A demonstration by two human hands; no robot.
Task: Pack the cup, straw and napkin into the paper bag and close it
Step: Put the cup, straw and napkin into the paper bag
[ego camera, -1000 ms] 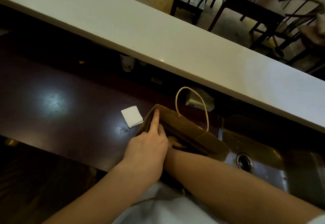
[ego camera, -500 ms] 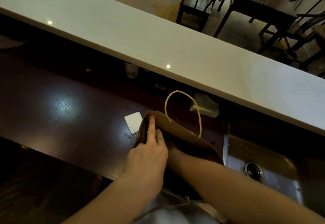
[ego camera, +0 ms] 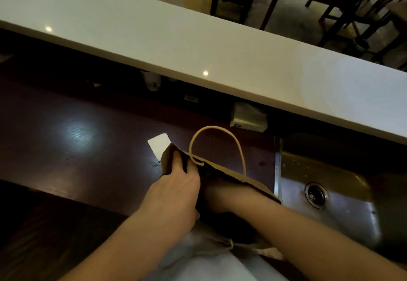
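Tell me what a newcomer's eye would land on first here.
First the brown paper bag at the middle of the dark wooden counter, its looped handle upright, with the left hand gripping its near-left rim and the right forearm reaching inside. Next, the small white folded napkin beside it, and the steel sink to the right.

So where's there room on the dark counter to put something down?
The big free patch is the dark counter left of the napkin. A smaller strip lies between the paper bag and the sink. Around the bag it is crowded by the left hand and right arm.
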